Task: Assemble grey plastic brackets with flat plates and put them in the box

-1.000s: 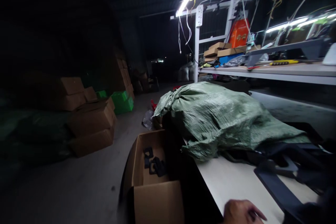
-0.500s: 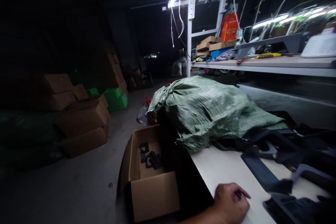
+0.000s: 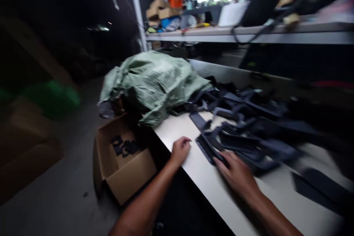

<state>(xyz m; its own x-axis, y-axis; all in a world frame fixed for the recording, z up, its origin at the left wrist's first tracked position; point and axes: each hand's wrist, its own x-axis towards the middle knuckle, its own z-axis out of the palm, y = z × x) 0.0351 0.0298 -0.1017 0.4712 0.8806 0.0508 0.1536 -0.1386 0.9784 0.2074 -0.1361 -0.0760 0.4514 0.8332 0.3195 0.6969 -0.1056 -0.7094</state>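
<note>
My left hand (image 3: 181,150) rests near the edge of the pale table (image 3: 177,127), its fingers curled together; whether something small is inside is hidden. To its right, my right hand (image 3: 235,169) has thumb and fingers on the near end of a dark plastic part (image 3: 206,149) lying on the table. Many more dark parts (image 3: 246,142) are heaped behind and to the right. A green woven sack (image 3: 157,77) lies at the table's far left end.
An open cardboard box (image 3: 129,180) with several small black pieces (image 3: 123,146) stands left of the table. Above the table's back runs a shelf (image 3: 193,37) with cartons and tools. Stacked boxes stand at the far left.
The view has swung right, and my right hand has come into sight on a dark part. My left hand is still by the table edge with its fingers curled.
</note>
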